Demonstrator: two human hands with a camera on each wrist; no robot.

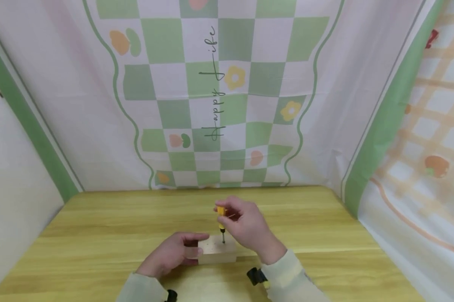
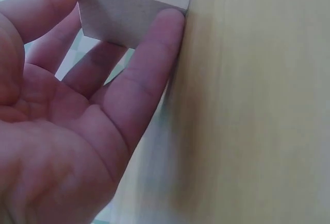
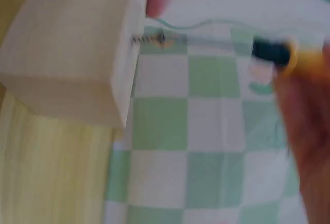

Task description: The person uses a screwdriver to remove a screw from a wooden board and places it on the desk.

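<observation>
In the head view, held the wooden block (image 1: 217, 256) on the table (image 1: 117, 226) by its left end with the left hand (image 1: 172, 253), and gripped the yellow screwdriver (image 1: 221, 211) upright above the block's top with the right hand (image 1: 248, 222). Showed a few dark dots (image 1: 208, 244) there, too small to tell as holes or sunken screws. In the left wrist view, clasped the block's end between spread fingers. In the right wrist view, lined the screwdriver up with a screw (image 3: 147, 39), seemingly barely started: showed thread outside the block, probably with much driving left. Could not tell the tip's seating through the blur.
</observation>
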